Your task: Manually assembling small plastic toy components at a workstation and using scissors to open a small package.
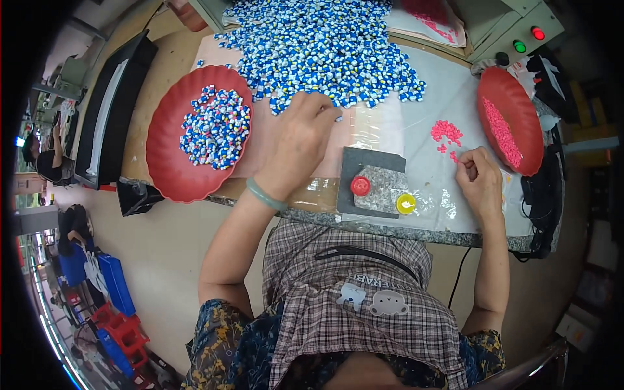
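My left hand [301,133], with a pale green bangle [265,194] at its wrist, is over the near edge of a large heap of small blue-and-white pieces [312,52]. Its fingers are closed in a pinch, and a small blue-and-white piece [338,119] shows at the fingertips. At the right, my right hand [481,185] has thumb and forefinger pinched at a small pink piece [454,157]. Just beyond lie more loose pink pieces [446,132]. Between the hands, a grey stone block [383,184] on a dark pad [354,160] carries a red round cap and a yellow one.
A red scalloped bowl [168,140] at the left holds blue-and-white pieces with pink bits. Another red bowl [530,123] at the right holds pink pieces. A long black tray [107,117] stands far left. A machine box [520,32] with lit buttons is at the back right.
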Motion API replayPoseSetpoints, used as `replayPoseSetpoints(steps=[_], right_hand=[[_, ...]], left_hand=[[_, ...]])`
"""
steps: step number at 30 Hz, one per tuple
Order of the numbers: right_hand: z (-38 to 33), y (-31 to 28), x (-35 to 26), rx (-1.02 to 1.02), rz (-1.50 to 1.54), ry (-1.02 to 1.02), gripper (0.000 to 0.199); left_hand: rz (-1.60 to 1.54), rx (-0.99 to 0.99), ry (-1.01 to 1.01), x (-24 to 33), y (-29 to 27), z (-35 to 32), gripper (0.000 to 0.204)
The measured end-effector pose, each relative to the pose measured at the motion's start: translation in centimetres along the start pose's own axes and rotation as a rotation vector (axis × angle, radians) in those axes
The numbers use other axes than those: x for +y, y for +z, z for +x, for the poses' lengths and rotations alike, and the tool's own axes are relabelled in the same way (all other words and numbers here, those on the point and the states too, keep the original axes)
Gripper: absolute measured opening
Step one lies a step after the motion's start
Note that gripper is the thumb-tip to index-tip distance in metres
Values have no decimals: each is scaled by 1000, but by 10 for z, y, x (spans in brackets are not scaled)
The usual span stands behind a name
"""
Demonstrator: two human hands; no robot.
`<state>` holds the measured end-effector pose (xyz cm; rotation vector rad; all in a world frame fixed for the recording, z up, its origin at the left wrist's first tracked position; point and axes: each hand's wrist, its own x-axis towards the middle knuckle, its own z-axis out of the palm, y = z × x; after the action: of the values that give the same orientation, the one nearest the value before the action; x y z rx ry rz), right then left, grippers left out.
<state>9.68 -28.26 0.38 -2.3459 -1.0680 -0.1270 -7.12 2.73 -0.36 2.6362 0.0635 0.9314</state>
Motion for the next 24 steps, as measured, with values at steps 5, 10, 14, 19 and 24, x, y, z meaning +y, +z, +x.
replayPoseSetpoints(steps=[5, 10, 14, 19, 24], right_hand=[[-4, -6, -7, -6, 75, 50, 9], [-6, -12, -18, -91, 311, 157, 9], [-7, -11, -34, -208, 732, 250, 8], [0, -6, -58, -350, 977, 181, 9], [8, -5, -70, -351, 875, 94, 10]], left_hand=[[49, -190, 157, 0, 7, 11, 23], [106, -197, 191, 2, 8, 20, 29], [-117, -10, 117, 30, -2, 30, 25], [-982, -264, -403, 80, -5, 16, 16], [-1318, -375, -634, 93, 0, 12, 15]])
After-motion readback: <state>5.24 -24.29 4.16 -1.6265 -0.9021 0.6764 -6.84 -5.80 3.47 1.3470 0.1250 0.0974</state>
